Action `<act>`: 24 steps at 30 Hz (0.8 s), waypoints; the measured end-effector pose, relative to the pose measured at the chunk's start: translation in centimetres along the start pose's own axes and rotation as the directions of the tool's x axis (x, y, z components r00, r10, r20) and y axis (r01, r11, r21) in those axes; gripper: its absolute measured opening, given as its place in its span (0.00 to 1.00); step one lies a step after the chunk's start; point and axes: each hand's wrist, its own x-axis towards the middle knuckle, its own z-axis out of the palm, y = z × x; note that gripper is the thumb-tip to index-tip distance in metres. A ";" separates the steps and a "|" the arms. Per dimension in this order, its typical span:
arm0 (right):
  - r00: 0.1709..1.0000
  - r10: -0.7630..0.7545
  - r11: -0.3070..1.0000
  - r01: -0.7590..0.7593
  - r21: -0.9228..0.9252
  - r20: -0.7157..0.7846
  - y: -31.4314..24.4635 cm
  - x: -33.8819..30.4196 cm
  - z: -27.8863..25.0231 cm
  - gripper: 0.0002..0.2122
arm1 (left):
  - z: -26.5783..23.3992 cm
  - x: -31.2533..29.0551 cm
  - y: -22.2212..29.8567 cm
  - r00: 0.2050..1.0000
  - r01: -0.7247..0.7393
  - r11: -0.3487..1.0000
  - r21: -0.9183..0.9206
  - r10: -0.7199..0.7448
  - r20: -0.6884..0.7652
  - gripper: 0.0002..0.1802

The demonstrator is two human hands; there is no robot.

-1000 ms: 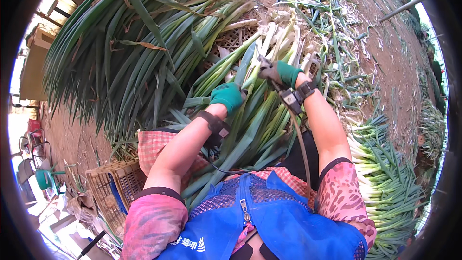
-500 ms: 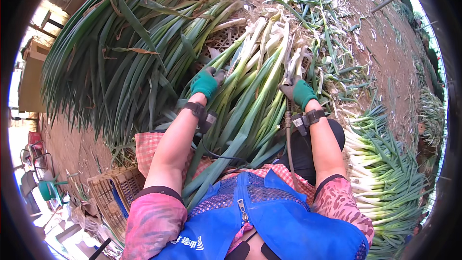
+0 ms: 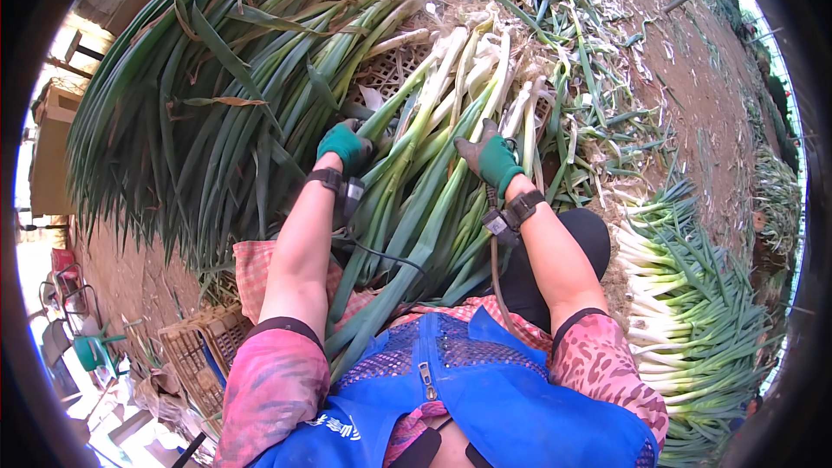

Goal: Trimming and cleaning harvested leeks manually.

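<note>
A loose bundle of long green onions [image 3: 416, 178] lies in front of me, white root ends away from me and leaves running to my lap. At the bundle's left edge is my left hand [image 3: 345, 146] in a green glove with dark fingertips, fingers curled under stalks and partly hidden. My right hand [image 3: 492, 159], gloved alike, lies on the bundle's right part, thumb and forefinger against a stalk. A brown hose [image 3: 496, 269] rises from my lap to this hand, which is closed around its end; the end itself is mostly hidden.
A large heap of untrimmed green onions [image 3: 199, 104] spreads at the left, near a plastic crate [image 3: 192, 364]. Cleaned green onions [image 3: 685, 312] lie in a row at the right. Peeled leaf scraps [image 3: 589, 78] cover soil at far right. A woven basket surface [image 3: 390, 74] shows beneath the bundle.
My right hand has moved left from the bundle's right edge onto its stalks, taking the hose along. My left hand has shifted slightly left. The view has shifted a little.
</note>
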 end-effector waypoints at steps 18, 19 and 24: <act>0.925 -0.155 0.602 -0.190 0.776 0.348 1.5 1.4 2.5 0.11 | 2.0 -3.3 8.1 0.995 -0.057 0.982 0.182 0.042 0.088 0.39; 0.860 -0.058 0.122 -0.497 0.859 0.506 0.4 1.2 2.1 0.11 | 1.7 -2.8 7.6 0.994 -0.066 0.988 0.140 0.053 0.097 0.37; 0.892 -0.453 0.338 0.159 0.928 0.012 2.2 4.8 2.7 0.17 | -3.1 -2.2 10.3 0.962 -0.128 0.970 -0.206 0.172 0.211 0.27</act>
